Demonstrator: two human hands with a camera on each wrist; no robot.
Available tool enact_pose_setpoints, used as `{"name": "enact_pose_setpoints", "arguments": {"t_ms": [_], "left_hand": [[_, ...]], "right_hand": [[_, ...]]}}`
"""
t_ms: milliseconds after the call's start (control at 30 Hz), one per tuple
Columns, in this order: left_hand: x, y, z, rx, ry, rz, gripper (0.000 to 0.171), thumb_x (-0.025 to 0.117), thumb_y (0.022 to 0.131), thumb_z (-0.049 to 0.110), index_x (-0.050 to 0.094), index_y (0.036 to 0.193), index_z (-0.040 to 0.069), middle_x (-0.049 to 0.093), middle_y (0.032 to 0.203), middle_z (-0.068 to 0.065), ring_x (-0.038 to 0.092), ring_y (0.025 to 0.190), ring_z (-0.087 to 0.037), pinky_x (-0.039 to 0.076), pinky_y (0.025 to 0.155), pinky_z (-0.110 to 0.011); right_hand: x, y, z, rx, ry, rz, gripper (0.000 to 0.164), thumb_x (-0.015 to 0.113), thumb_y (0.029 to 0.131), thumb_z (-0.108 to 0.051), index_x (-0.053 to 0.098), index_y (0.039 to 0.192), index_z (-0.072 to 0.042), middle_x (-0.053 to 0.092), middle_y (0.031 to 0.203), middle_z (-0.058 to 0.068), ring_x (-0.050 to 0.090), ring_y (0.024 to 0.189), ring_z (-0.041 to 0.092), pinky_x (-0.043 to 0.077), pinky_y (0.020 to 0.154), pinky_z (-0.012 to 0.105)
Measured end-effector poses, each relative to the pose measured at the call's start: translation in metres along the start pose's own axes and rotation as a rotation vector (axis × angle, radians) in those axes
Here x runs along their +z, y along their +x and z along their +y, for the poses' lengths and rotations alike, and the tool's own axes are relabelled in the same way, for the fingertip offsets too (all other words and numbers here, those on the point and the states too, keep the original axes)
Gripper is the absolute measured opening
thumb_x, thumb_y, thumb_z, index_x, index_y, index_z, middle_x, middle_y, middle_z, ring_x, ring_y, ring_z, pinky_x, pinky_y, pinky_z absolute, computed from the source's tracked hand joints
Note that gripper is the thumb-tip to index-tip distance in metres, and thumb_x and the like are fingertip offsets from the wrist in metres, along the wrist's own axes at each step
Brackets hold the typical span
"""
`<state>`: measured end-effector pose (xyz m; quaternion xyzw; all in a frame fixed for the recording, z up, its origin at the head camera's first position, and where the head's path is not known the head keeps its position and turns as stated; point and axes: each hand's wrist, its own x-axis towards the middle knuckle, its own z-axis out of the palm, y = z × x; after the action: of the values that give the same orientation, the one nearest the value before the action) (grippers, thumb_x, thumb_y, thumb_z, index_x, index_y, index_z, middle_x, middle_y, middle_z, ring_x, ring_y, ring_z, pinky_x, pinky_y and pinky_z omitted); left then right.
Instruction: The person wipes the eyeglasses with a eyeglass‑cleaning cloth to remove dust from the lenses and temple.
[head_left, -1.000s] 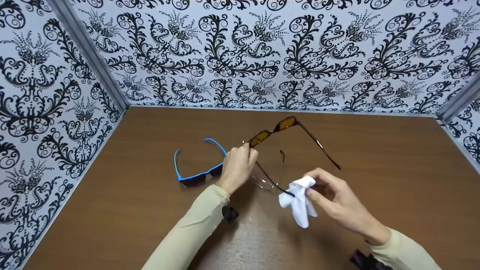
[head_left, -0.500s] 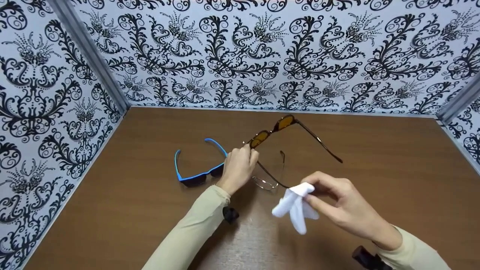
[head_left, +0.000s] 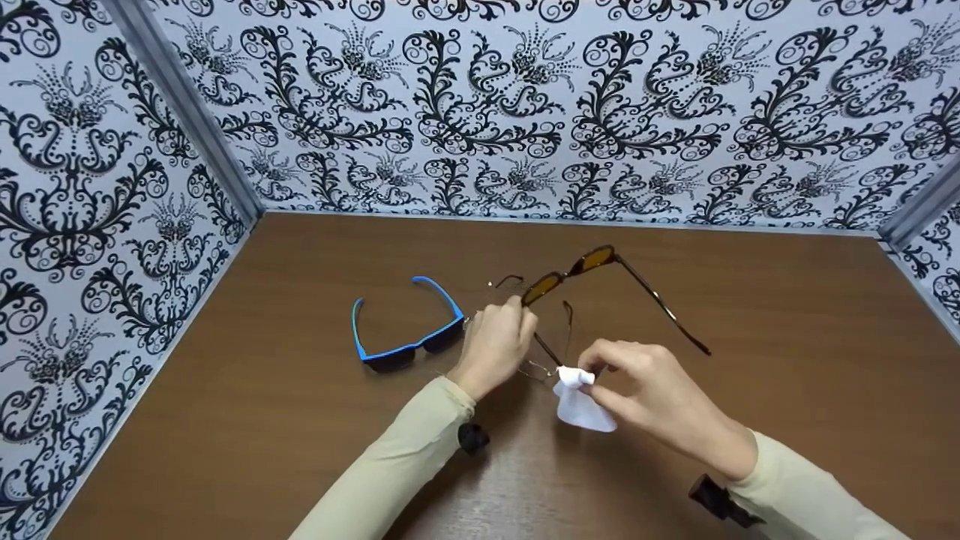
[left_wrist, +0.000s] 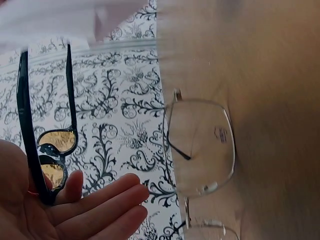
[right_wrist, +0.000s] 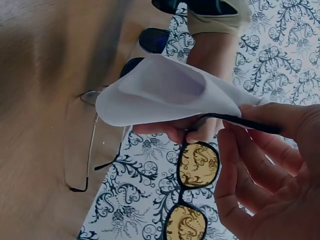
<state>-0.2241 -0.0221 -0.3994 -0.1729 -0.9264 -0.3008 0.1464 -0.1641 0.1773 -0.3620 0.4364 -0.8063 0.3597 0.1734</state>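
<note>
My left hand (head_left: 499, 341) pinches a pair of dark-framed sunglasses (head_left: 543, 289) with amber lenses by a frame corner, between thumb and index finger. In the left wrist view its other fingers (left_wrist: 107, 205) stretch out straight. The sunglasses are held up with both temples unfolded. My right hand (head_left: 652, 386) pinches a white cloth (head_left: 583, 409) around the nearer temple. In the right wrist view the dark end of that temple (right_wrist: 260, 125) sticks out past the cloth (right_wrist: 150, 92), along the thumb. A loose flap of the cloth hangs down.
Blue-framed sunglasses (head_left: 390, 351) with dark lenses lie on the brown table (head_left: 225, 420), left of my left hand. Thin metal-rimmed clear glasses (left_wrist: 233, 145) lie beneath the hands, partly hidden in the head view. A patterned wall (head_left: 480, 112) stands behind the table.
My left hand and the amber sunglasses have shifted right. My right hand has moved left with the cloth, which is now nearer the hinge along the temple.
</note>
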Motion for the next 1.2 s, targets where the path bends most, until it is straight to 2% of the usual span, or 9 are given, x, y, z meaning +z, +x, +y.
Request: {"name": "enact_pose_setpoints", "arguments": {"t_ms": [233, 367, 633, 800, 933, 1067, 1200], "left_hand": [[0.004, -0.004, 0.009, 0.009, 0.016, -0.034, 0.025, 0.045, 0.097, 0.015, 0.050, 0.074, 0.010, 0.035, 0.055, 0.004, 0.052, 0.053, -0.023, 0.047, 0.048, -0.043], [0.006, -0.006, 0.013, 0.028, 0.016, -0.041, 0.024, 0.046, 0.097, 0.013, 0.051, 0.074, 0.009, 0.040, 0.055, 0.002, 0.055, 0.054, -0.025, 0.047, 0.048, -0.043], [0.009, -0.010, 0.019, 0.078, -0.026, -0.056, 0.022, 0.047, 0.097, 0.010, 0.054, 0.076, 0.006, 0.054, 0.060, -0.003, 0.057, 0.054, -0.021, 0.046, 0.045, -0.038], [0.010, -0.009, 0.018, 0.069, -0.084, -0.047, 0.025, 0.045, 0.099, 0.009, 0.055, 0.076, 0.004, 0.054, 0.060, -0.004, 0.057, 0.055, -0.021, 0.046, 0.046, -0.039], [0.008, -0.008, 0.019, 0.041, -0.151, -0.062, 0.026, 0.046, 0.099, 0.010, 0.056, 0.076, 0.003, 0.056, 0.062, -0.006, 0.056, 0.057, -0.022, 0.046, 0.048, -0.041], [0.008, -0.008, 0.019, 0.034, -0.208, -0.082, 0.025, 0.047, 0.098, 0.010, 0.058, 0.077, 0.002, 0.053, 0.062, -0.003, 0.053, 0.057, -0.019, 0.045, 0.049, -0.038], [0.007, -0.007, 0.019, 0.047, -0.214, -0.099, 0.024, 0.046, 0.099, 0.010, 0.058, 0.079, 0.003, 0.048, 0.060, 0.001, 0.051, 0.057, -0.017, 0.043, 0.049, -0.035]], "right_hand": [[0.002, 0.009, 0.004, 0.143, 0.032, -0.025, 0.024, 0.075, 0.074, 0.009, 0.064, 0.086, -0.009, 0.068, 0.081, -0.003, 0.062, 0.070, 0.010, 0.054, 0.061, 0.025], [0.005, 0.013, 0.008, 0.176, 0.035, -0.014, 0.021, 0.075, 0.074, 0.008, 0.065, 0.084, -0.008, 0.068, 0.079, -0.003, 0.061, 0.069, 0.010, 0.054, 0.060, 0.027], [0.018, 0.017, 0.019, 0.108, -0.022, 0.072, 0.022, 0.075, 0.073, 0.011, 0.064, 0.085, -0.005, 0.068, 0.081, 0.000, 0.063, 0.075, 0.012, 0.055, 0.066, 0.031], [0.021, 0.018, 0.021, 0.072, -0.087, 0.124, 0.020, 0.074, 0.075, 0.009, 0.065, 0.087, -0.005, 0.068, 0.083, 0.003, 0.063, 0.077, 0.014, 0.053, 0.067, 0.032], [0.022, 0.020, 0.022, 0.056, -0.093, 0.151, 0.019, 0.074, 0.077, 0.007, 0.066, 0.089, -0.004, 0.068, 0.084, 0.003, 0.062, 0.078, 0.014, 0.053, 0.068, 0.031], [0.021, 0.019, 0.023, 0.042, -0.082, 0.156, 0.020, 0.074, 0.076, 0.009, 0.067, 0.089, -0.003, 0.068, 0.085, 0.003, 0.062, 0.079, 0.014, 0.053, 0.069, 0.030], [0.019, 0.017, 0.024, 0.018, -0.072, 0.129, 0.024, 0.074, 0.072, 0.013, 0.065, 0.088, -0.003, 0.067, 0.084, 0.003, 0.062, 0.078, 0.014, 0.054, 0.069, 0.027]]}}
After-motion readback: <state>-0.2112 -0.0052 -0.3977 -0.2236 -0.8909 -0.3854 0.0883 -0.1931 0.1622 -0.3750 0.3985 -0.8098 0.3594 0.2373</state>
